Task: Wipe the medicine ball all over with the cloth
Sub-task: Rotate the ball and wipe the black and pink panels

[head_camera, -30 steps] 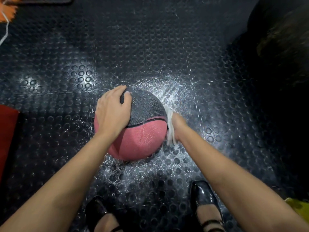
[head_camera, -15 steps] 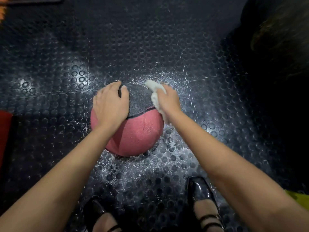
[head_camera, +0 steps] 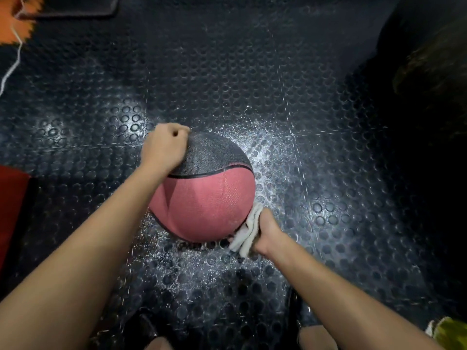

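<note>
Steadying the medicine ball (head_camera: 202,195) on the floor (head_camera: 252,72), left hand (head_camera: 163,147) seemingly curled against it; right hand (head_camera: 269,229) pinches cloth (head_camera: 246,233) low, reaching the underside.

The floor (head_camera: 227,72) is dark rubber with raised round studs, glinting wet around the medicine ball (head_camera: 204,198) resting on it. A red mat (head_camera: 12,205), possibly, lies at the left edge, and a white cord (head_camera: 11,64) far left.

Bare studded floor (head_camera: 227,72) beyond ball (head_camera: 209,198)
</note>
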Tool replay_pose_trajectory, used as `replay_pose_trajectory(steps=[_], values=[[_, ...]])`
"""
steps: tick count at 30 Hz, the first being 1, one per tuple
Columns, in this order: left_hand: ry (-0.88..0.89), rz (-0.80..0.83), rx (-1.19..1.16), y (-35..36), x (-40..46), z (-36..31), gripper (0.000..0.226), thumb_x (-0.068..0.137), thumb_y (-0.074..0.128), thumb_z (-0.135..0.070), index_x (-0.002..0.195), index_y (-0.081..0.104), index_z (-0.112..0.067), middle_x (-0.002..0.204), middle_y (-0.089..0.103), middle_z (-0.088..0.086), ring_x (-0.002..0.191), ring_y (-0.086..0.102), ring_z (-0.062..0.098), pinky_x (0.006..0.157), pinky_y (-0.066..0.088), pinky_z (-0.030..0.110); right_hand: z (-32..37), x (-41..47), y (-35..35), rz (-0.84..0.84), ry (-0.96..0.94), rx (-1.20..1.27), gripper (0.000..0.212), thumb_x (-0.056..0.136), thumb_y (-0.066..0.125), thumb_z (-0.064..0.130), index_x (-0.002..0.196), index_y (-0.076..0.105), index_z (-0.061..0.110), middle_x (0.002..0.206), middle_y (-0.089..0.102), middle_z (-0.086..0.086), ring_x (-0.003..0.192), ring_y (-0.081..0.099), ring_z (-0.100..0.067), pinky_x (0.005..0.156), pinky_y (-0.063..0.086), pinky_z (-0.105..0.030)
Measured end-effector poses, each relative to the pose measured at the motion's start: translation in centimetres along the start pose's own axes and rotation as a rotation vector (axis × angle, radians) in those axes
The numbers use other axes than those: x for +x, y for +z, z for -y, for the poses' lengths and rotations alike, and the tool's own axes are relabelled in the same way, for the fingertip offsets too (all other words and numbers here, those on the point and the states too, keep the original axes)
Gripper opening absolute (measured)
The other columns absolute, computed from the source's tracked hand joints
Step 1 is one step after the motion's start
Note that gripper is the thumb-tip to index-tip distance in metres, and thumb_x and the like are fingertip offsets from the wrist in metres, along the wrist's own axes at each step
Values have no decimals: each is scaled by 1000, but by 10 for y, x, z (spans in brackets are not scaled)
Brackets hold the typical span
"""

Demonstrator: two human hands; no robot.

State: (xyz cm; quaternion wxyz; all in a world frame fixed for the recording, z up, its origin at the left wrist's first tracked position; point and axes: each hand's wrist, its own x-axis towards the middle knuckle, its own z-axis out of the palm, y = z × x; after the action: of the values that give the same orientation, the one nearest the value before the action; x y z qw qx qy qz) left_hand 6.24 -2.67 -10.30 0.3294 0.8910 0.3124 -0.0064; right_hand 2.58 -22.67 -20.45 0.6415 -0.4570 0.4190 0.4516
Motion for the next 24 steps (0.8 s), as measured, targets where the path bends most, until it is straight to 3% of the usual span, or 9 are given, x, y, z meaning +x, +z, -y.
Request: replay_pose_trajectory(steps=[1,3,6,8,10,12,16,21,24], values=[[-11,-8,-65,-5,5,6,23,95,56,-29,115,68,-25,123,66,4,114,58,23,98,44,34,0,1,0,-16,-22,4,49,98,38,46,101,60,2,112,59,-24,107,56,-38,90,46,-47],[-126,20,-121,-10,14,21,65,80,69,-56,135,54,-25,136,57,4,121,53,22,105,42,40,2,5,0,-20,-72,28,32,100,36,32,93,56,9,99,57,-17,90,58,-29,81,48,-42],[-386,313,-254,-7,20,37,112,46,63,-90,133,54,-20,133,60,10,111,63,31,95,50,44,-3,5,6,-11,-119,87,33,99,39,32,97,60,7,90,66,-14,85,62,-25,78,52,-38],[-401,442,-353,-3,20,37,97,47,64,-87,114,66,-17,109,72,10,90,71,29,87,55,38,-9,13,8,-64,-229,130,44,102,37,27,127,51,-7,124,57,-29,118,54,-38,106,39,-37],[-374,401,-354,1,15,31,93,46,63,-86,108,69,-17,106,72,8,90,71,28,90,54,39,-9,16,6,-62,-260,124,45,101,30,25,131,49,-3,135,49,-27,126,47,-38,108,36,-41],[-297,350,-263,6,6,27,105,43,54,-93,118,67,-21,118,67,5,103,66,27,99,49,42,-1,20,-2,-25,-202,124,50,97,26,39,107,61,4,110,65,-20,105,61,-36,90,50,-54],[-125,301,-215,16,-18,19,108,55,41,-94,141,46,-29,140,52,-3,124,52,24,108,39,48,26,18,-25,-68,-335,139,45,100,22,33,63,44,18,50,52,-1,48,56,-15,46,50,-27],[-111,302,-477,31,-27,25,100,58,43,-95,133,50,-31,131,56,-8,114,58,15,101,46,45,73,-1,-32,-104,-583,43,37,87,47,31,52,53,21,51,47,3,54,49,-15,54,44,-23],[-195,293,-546,34,-44,37,111,54,53,-94,143,37,-28,142,49,-1,124,53,21,109,41,47,84,-8,-22,-211,-721,-266,24,84,55,32,93,70,15,65,65,1,68,66,-22,65,53,-34]])
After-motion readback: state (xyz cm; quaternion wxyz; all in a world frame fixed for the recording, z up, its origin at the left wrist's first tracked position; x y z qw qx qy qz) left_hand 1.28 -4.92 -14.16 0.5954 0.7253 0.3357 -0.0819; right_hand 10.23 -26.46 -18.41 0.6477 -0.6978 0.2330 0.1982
